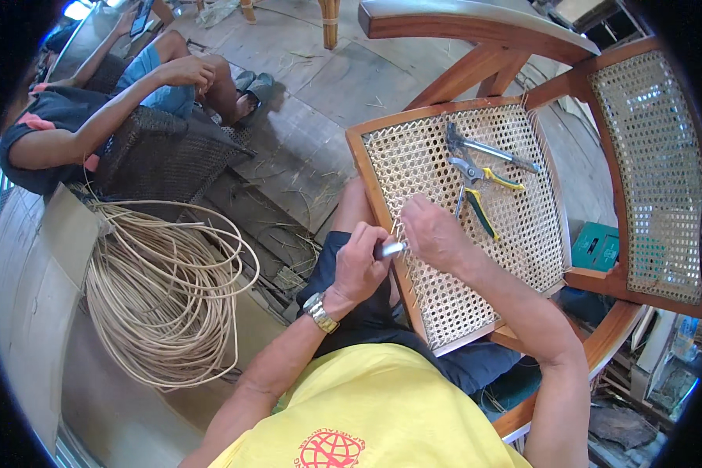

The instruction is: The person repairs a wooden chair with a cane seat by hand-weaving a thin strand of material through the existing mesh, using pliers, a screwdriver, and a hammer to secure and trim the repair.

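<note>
A wooden chair's woven cane seat [464, 300] lies before me, its near-left wooden rail beside my hands. My left hand [359, 264], with a metal-banded watch at the wrist, is closed around a short silver metal tool [391, 249] held at that rail; its exact kind is unclear. Close by, my right hand [435, 234] pinches at the seat's edge, where the fingers hide whatever they grip. Farther back on the cane rest a hammer [495, 150] and pruning shears [480, 207] with yellow and green handles.
A large coil of rattan strands [160, 304] sits to the left. Beyond it a person [78, 132] sits holding a phone. The chair's armrest [476, 30] and cane backrest [647, 171] rise at the right. A green box [595, 246] is beneath the backrest side.
</note>
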Demonstrator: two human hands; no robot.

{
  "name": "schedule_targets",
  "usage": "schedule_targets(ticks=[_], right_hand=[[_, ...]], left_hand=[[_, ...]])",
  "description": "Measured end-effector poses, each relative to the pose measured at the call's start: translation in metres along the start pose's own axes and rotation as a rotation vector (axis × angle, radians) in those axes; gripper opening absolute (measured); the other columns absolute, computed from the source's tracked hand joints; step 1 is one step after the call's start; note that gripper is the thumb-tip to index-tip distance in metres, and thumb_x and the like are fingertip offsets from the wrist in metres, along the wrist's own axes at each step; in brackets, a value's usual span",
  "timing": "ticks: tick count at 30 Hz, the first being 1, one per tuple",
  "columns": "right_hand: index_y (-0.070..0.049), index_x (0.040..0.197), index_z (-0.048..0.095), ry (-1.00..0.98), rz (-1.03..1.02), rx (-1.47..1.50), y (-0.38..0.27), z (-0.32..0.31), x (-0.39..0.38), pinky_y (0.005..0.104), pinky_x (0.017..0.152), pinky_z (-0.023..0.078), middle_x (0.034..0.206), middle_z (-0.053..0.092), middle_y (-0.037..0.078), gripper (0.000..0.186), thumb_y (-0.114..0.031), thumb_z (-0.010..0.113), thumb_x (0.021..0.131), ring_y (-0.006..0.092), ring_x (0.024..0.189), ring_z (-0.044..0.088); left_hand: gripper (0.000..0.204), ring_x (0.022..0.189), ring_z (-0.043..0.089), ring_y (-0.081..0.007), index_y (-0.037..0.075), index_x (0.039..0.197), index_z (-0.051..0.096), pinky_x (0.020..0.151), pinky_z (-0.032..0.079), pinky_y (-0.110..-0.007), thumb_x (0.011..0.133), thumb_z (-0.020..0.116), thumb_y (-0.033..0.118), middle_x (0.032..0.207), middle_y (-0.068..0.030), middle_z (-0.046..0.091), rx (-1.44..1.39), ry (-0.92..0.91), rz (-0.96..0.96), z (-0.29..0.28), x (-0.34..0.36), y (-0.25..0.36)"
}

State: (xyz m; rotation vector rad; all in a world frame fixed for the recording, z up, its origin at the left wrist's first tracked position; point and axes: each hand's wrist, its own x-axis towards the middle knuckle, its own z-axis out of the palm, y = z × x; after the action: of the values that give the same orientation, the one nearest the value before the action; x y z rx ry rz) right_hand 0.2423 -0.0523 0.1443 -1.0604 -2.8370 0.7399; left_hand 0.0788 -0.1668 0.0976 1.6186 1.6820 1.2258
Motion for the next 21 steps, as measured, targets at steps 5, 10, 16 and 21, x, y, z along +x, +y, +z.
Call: schedule_targets(ticks=[5, 10, 16, 21], right_hand=[[-0.001, 0.098, 0.059, 0.052, -0.093, 0.047, 0.023, 0.002, 0.003, 0.0480, 0.079, 0.057, 0.098, 0.060, 0.018, 0.013, -0.012, 0.062, 0.092, 0.0376, 0.089, 0.067], [-0.003, 0.100, 0.060, 0.004, -0.150, 0.069, 0.002, -0.011, -0.004, 0.0480, 0.081, 0.055, 0.097, 0.060, 0.018, 0.015, -0.014, 0.066, 0.092, 0.0385, 0.091, 0.066], [-0.002, 0.099, 0.063, 0.107, -0.070, 0.243, 0.009, -0.003, 0.000, 0.0460, 0.077, 0.054, 0.091, 0.063, 0.016, 0.018, -0.011, 0.071, 0.087, 0.0360, 0.085, 0.067], [-0.001, 0.092, 0.065, 0.050, 0.019, 0.193, 0.009, 0.004, 0.002, 0.0439, 0.077, 0.055, 0.090, 0.064, 0.016, 0.015, -0.011, 0.073, 0.085, 0.0334, 0.084, 0.068]], left_hand=[[0.021, 0.063, 0.061, -0.0188, -0.001, 0.087, 0.072, 0.061, 0.049, -0.033, 0.088, 0.078, 0.019, 0.075, -0.0098, 0.065, 0.081, -0.052, -0.198, -0.001, 0.035, -0.014], [0.022, 0.068, 0.059, -0.0069, -0.001, 0.094, 0.075, 0.064, 0.050, -0.028, 0.089, 0.080, 0.020, 0.076, -0.0029, 0.069, -0.086, -0.233, -0.426, -0.011, 0.041, -0.022], [0.019, 0.070, 0.060, -0.0082, -0.001, 0.092, 0.074, 0.064, 0.050, -0.029, 0.090, 0.080, 0.017, 0.077, -0.0036, 0.067, -0.140, -0.124, -0.383, -0.003, 0.037, -0.016], [0.019, 0.071, 0.060, -0.0085, 0.000, 0.095, 0.075, 0.064, 0.051, -0.031, 0.094, 0.077, 0.019, 0.076, -0.0052, 0.064, 0.001, -0.018, -0.239, 0.005, 0.036, -0.013]])
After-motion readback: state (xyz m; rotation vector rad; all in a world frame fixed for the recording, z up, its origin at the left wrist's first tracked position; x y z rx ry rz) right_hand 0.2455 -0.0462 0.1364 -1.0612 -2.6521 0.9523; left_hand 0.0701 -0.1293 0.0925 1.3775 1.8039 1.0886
